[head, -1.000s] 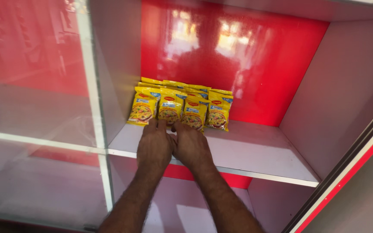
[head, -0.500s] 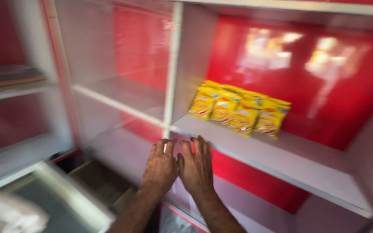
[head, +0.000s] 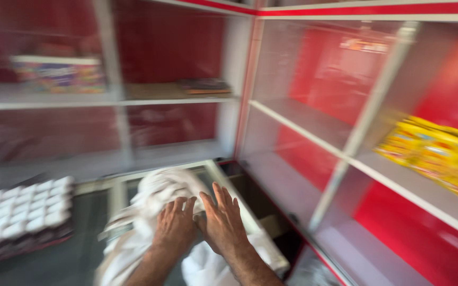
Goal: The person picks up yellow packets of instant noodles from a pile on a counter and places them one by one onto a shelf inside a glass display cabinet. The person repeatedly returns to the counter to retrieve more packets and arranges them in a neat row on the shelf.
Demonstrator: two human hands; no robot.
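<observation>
Our fingers [head: 223, 197] extended, slightly spread, gripping nothing; our left hand [head: 175, 226] and right hand [head: 222, 225] side by side, thumbs touching, palms down; both over crumpled white cloth [head: 157, 196], contact unclear through blur; cloth lies on glass counter [head: 80, 233]; white egg tray [head: 25, 212] at far left on counter; yellow packets [head: 441, 156] in row on white shelf [head: 414, 193], well apart to right, red panel behind; multicoloured box [head: 59, 74] on upper left shelf.
</observation>
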